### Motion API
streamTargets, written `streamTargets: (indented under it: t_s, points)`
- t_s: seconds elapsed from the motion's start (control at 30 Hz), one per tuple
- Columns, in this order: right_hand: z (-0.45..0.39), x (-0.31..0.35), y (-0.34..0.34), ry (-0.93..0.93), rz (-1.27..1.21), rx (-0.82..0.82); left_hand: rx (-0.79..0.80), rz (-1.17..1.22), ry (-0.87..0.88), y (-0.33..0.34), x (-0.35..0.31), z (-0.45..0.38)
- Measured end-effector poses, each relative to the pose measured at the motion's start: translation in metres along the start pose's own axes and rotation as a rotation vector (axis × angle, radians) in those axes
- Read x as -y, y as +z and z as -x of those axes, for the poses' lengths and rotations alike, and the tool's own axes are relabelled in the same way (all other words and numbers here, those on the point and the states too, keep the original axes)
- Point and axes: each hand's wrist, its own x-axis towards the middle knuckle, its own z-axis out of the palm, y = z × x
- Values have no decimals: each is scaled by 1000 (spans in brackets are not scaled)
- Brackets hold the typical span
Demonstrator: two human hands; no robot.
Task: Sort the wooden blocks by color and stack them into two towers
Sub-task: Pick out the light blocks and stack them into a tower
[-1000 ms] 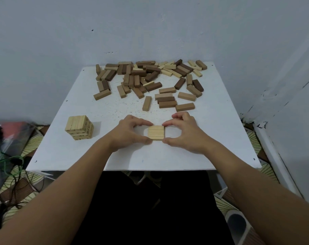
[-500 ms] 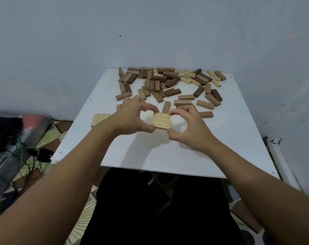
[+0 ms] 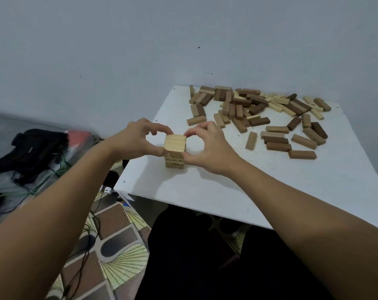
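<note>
A short tower of light wooden blocks [image 3: 174,161] stands near the left edge of the white table [image 3: 270,187]. On its top lies a layer of light blocks [image 3: 175,143], side by side. My left hand [image 3: 138,140] pinches that layer from the left with thumb and fingers. My right hand [image 3: 207,146] pinches it from the right. A pile of mixed light and dark blocks [image 3: 259,113] lies scattered across the far half of the table.
The table stands in a corner against a grey wall [image 3: 140,50]. Left of it, on the floor, lie a black garment [image 3: 30,152], green cables [image 3: 43,182] and a patterned mat [image 3: 110,245]. Dark trousers [image 3: 194,256] show below the table's near edge.
Both hands lifted the layer of light blocks from the table's middle and carried it left onto the light tower. The view has swung left with them.
</note>
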Motion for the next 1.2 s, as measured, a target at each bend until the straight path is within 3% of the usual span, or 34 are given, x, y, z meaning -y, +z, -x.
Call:
streamTargets:
  t_s: [0.7, 1.2]
  points:
    - [-9, -8, 7, 67, 8, 59, 39, 62, 15, 12, 31, -21]
    - [-13, -11, 7, 95, 12, 105, 72, 267, -60, 13, 38, -12]
